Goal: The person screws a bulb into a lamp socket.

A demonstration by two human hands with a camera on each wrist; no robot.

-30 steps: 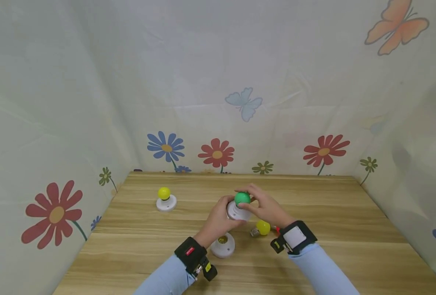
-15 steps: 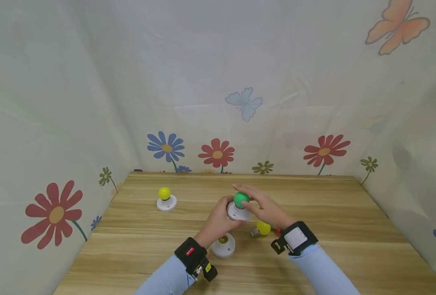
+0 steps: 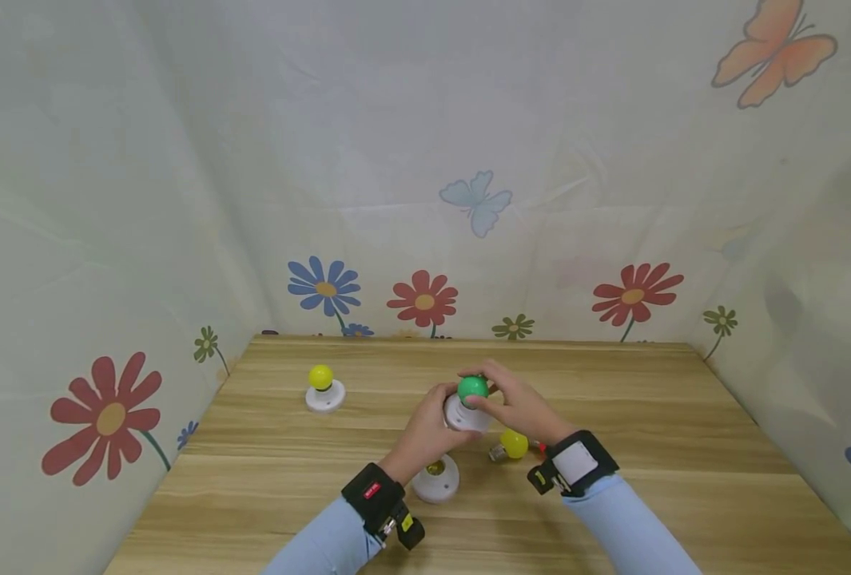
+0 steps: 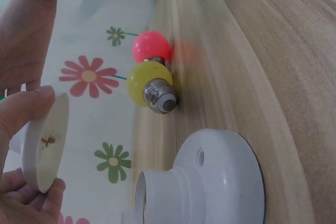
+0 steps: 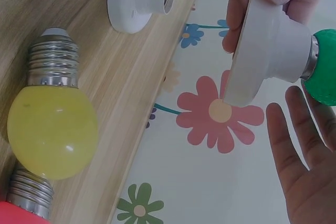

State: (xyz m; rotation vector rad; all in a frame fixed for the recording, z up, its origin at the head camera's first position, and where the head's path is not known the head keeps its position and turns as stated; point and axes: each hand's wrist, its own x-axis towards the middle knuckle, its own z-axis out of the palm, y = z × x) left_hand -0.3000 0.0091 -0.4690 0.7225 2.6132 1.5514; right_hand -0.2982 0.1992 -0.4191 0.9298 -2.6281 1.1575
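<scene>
Raised over the table, my left hand (image 3: 428,427) grips a white lamp holder (image 3: 459,415) by its round base. Its hollow underside shows in the left wrist view. A green bulb (image 3: 473,387) sits in that holder's socket, with a thin band of its metal cap (image 5: 312,57) visible at the socket's mouth. My right hand (image 3: 522,403) has thumb and forefinger around the green bulb. In the right wrist view, its other fingers (image 5: 283,135) extend below the bulb.
A second lamp holder (image 3: 435,483), its socket uncovered, stands under my left forearm. Beside it lie a yellow bulb (image 3: 514,443) and a red bulb (image 4: 151,45). Another yellow bulb (image 3: 320,377) stands in a holder (image 3: 324,397) at the back left. A patterned curtain (image 3: 554,239) encloses the table.
My right fingers shift around the green bulb, opening a little and then closing on it again. The left hand and lamp holder stay in place.
</scene>
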